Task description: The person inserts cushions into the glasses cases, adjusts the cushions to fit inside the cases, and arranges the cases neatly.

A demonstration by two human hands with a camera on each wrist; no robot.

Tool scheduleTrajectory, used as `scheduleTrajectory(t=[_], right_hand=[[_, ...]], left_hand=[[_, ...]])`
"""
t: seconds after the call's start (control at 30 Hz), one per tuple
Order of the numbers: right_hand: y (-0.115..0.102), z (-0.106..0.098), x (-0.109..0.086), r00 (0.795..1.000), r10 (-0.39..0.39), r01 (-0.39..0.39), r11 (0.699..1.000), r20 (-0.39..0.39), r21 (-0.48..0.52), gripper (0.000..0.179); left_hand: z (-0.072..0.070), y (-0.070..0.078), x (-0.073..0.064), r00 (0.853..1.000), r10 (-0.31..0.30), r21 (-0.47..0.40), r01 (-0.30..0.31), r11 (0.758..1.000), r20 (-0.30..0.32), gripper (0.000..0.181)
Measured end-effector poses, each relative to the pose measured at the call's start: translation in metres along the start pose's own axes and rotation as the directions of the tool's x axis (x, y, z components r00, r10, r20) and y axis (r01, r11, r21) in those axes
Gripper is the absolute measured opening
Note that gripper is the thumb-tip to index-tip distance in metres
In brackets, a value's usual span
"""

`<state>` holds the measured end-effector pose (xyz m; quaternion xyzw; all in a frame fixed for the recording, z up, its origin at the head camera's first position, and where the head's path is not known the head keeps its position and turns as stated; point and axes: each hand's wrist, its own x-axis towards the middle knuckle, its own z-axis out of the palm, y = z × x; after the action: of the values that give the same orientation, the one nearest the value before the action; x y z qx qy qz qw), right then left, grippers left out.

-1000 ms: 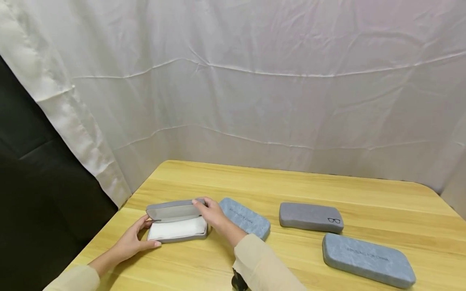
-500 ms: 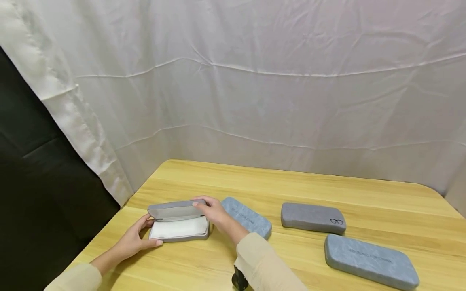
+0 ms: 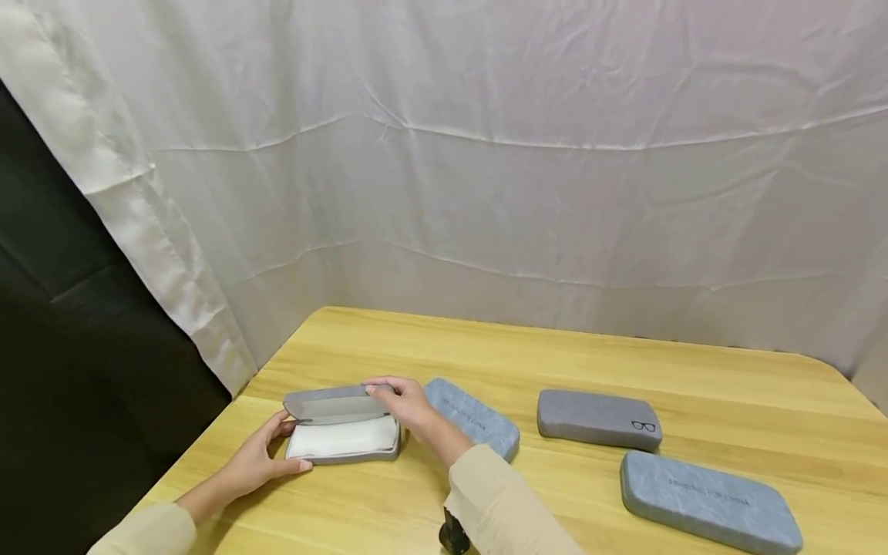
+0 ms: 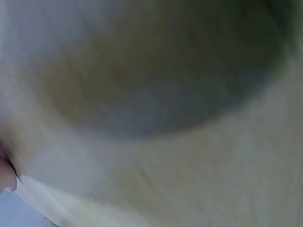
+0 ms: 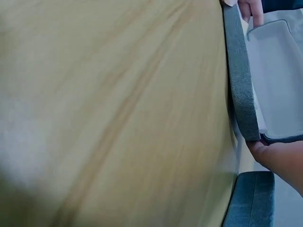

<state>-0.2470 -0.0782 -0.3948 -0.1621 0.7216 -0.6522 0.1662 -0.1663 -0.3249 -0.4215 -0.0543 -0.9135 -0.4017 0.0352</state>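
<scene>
A grey glasses case point(image 3: 352, 459) stands with its lid raised at the left of the table, a white cloth or lining point(image 3: 343, 438) inside. My left hand point(image 3: 253, 456) grips its left end, thumb at the front corner and fingers behind. My right hand point(image 3: 409, 405) pinches the right end of the lid point(image 3: 329, 407), thumb on the inner side. In the right wrist view the case point(image 5: 240, 71) shows along its front wall, with the right hand point(image 5: 284, 158) at its near end. Only a fingertip point(image 4: 7, 177) shows at the edge of the blurred left wrist view.
Just right of the open case lies a closed blue glasses case point(image 3: 475, 420), partly behind the right forearm. Farther right are a closed grey case point(image 3: 597, 416) with a glasses print and another blue case point(image 3: 711, 501). A pale curtain point(image 3: 486, 193) hangs behind the wooden table point(image 3: 486, 339).
The head view has drifted slightly, so everything sits a little farther right. Both hands keep their holds on the case, and the lid stays raised at nearly the same angle.
</scene>
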Motion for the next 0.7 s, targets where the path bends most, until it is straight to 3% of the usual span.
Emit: scheduleTrajectory(t=[0.27, 0.53, 0.7], right_hand=[[0.001, 0.0, 0.0, 1.0, -0.004, 0.004, 1.0, -0.003, 0.003, 0.028], [-0.008, -0.008, -0.004, 0.994, -0.028, 0.046, 0.984, 0.102, -0.172, 0.034], [-0.011, -0.011, -0.006, 0.99, -0.004, 0.032, 0.979, 0.138, -0.202, 0.033]], left_hand=[[0.002, 0.002, 0.0, 1.0, -0.028, -0.025, 0.028, 0.999, 0.004, 0.089], [0.001, 0.001, 0.0, 0.999, -0.033, -0.062, 0.034, 0.997, 0.014, 0.09], [0.001, 0.0, 0.0, 0.999, -0.037, -0.085, 0.039, 0.996, 0.018, 0.09]])
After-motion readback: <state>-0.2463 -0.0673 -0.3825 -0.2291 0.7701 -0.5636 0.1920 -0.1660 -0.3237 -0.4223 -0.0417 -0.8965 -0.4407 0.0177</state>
